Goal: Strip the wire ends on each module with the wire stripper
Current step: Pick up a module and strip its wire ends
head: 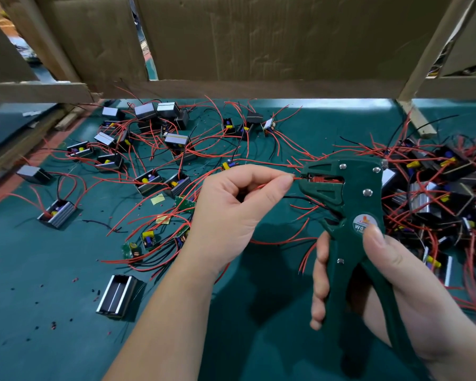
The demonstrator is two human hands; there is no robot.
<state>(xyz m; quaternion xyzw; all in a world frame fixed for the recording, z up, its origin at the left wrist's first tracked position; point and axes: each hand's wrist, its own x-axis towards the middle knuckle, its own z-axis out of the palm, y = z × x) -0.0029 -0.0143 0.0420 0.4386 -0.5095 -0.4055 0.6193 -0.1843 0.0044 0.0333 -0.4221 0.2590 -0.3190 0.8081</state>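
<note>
While the right hand (390, 273) wraps closed around the two handles of the green wire stripper (349, 204), thumb pressed on the round label near the pivot and fingers curled over the near-left handle, the tool stands upright above the green mat (39, 270) with its head pointing left. The left hand (231, 213) is curled, thumb and forefinger pinched shut on a red wire (296, 177) whose end sits inside the stripper's head; the other fingers fold loosely into the palm. How tightly the tool's mouth bites on the wire cannot be told.

On the near left of the mat lies an empty metal housing (120, 296), with small dark and red bits of insulation (53, 325) scattered around it. Further out, behind the left hand, bare circuit boards (149, 239) trail red and black leads. To the right, beside and behind the stripper, a dense heap of modules (437, 188) is tangled with red wires. Farther left and centre, more cased modules (149, 181) lie spread apart across the mat. At the far edge stand cardboard panels (259, 37) and wooden slats (36, 90).
</note>
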